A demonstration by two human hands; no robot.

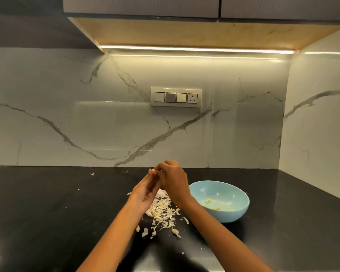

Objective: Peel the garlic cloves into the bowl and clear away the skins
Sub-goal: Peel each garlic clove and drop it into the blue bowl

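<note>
Above the black shiny tabletop (47, 213), two bare hands meet in the air, a bit far of a heap of skins. The left hand (145, 190) is turned palm up, and its fingers (153, 172) pinch a small pale garlic clove (153, 171) at their tips. The right hand (172, 180) is curled over the top of it, and its fingers seem to pick at the clove, though how each one lies is hidden behind the hand, so I cannot tell for sure. It looks like the skin is being pulled off this clove right now. Just to the right sits the round light blue bowl (236, 213). Down in the bottom of it lie a few small yellow peeled garlic pieces (212, 204), so some of the peeling looks done, but the bowl is mostly bare inside. Under the hands, near to the person, lies the heap of thin white papery garlic skins (162, 212), with loose bits spread around it on the tabletop. One small pale scrap (92, 173) lies far to the left, well apart from the heap. None of the skins have been cleared away yet, so I think that whole job is left to do. I cannot tell whether any unpeeled cloves hide in the heap. The clove in the fingers has to go into the bowl too.
</note>
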